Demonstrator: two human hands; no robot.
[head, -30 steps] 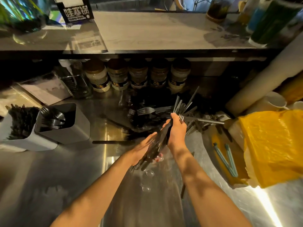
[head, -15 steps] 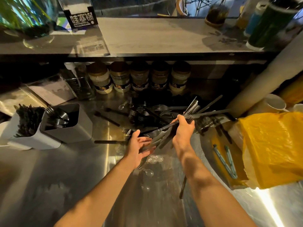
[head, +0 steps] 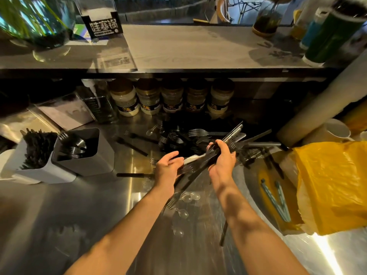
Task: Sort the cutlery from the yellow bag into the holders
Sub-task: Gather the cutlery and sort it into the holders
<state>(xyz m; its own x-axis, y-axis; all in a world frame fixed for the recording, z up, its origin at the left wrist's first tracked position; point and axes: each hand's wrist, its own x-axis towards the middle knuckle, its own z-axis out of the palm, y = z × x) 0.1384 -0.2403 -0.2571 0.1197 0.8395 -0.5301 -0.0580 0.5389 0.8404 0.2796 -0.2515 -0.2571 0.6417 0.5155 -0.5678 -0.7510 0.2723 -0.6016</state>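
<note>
My right hand (head: 223,159) grips a bundle of dark knives and forks (head: 234,138) above the steel counter. The lower ends of the same bundle rest in my left hand (head: 167,167), whose fingers curl loosely under them. A pile of loose black cutlery (head: 178,139) lies behind my hands. Two square holders stand at the left: a dark one (head: 83,155) with forks and a white one (head: 37,165) packed with dark cutlery. The yellow bag (head: 333,185) lies at the right.
A row of jars (head: 172,98) stands under the shelf at the back. Clear plastic spoons (head: 182,212) lie on the steel counter (head: 79,215) below my hands. A single knife (head: 133,175) lies left of my left hand. A white cup (head: 335,131) stands behind the bag.
My left hand let go of the bundle, then came back under its lower ends. The right hand tilted the bundle from steep to nearly level and moved it a little to the right.
</note>
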